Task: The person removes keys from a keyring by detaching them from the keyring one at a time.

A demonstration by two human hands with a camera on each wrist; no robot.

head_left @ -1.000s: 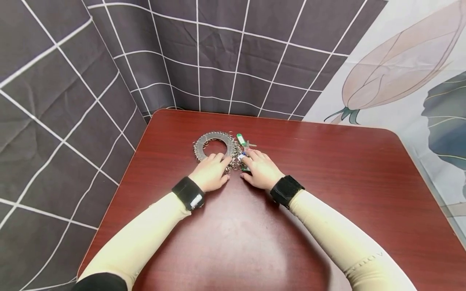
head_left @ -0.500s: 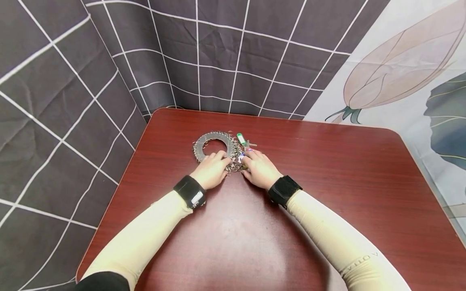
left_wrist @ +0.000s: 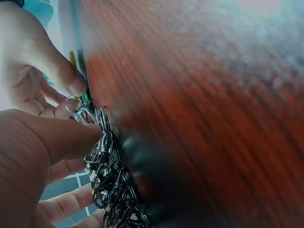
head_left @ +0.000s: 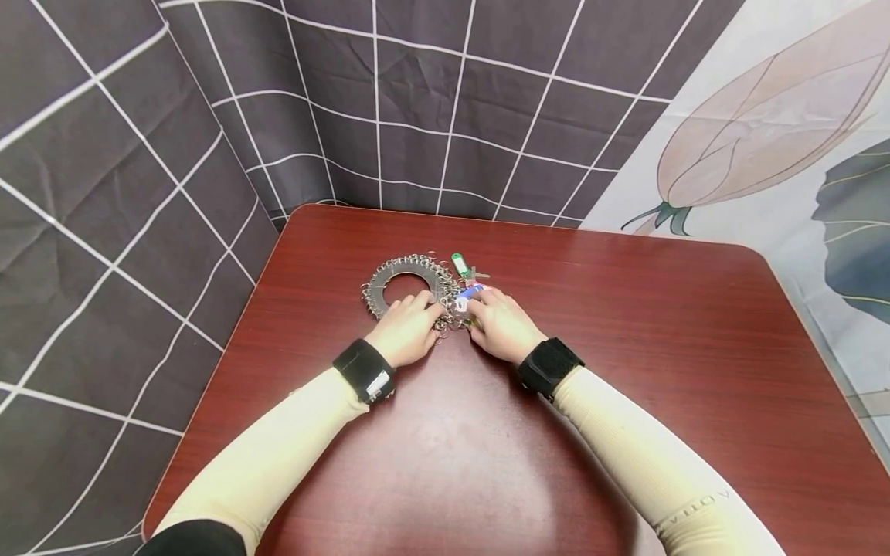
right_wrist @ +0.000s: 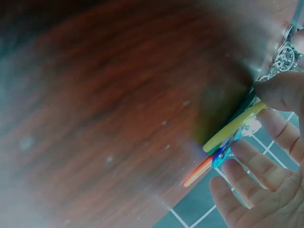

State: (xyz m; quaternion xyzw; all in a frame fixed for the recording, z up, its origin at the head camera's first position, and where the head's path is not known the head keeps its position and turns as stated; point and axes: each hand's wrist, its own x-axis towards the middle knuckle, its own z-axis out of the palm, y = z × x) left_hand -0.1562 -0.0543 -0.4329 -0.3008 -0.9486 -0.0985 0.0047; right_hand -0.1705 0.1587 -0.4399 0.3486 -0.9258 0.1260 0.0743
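Observation:
A flat grey ring [head_left: 376, 296], edged with many small metal rings, lies on the table. My left hand [head_left: 406, 330] grips its near right side; in the left wrist view the thumb presses the bunched metal rings [left_wrist: 111, 173] with fingers behind them. My right hand [head_left: 506, 328] pinches the bunch of key tags at the ring's right, between thumb and forefinger, the other fingers spread. There a yellow tag [right_wrist: 233, 128], a blue tag [head_left: 470, 292] and an orange-red tag [right_wrist: 198, 171] hang together. A green tag [head_left: 460, 264] and a key [head_left: 477, 274] lie just beyond. The fingers hide part of the bunch.
The reddish-brown table [head_left: 660, 347] extends around both arms, with its far edge behind the ring. A dark grid-patterned cloth [head_left: 417, 93] hangs behind and at the left. A flower-printed cloth [head_left: 751, 139] hangs at the right.
The grey ring has shifted slightly left and turned, showing more metal rings along its far edge. My right hand has closed on the tags, and the blue tag shows more.

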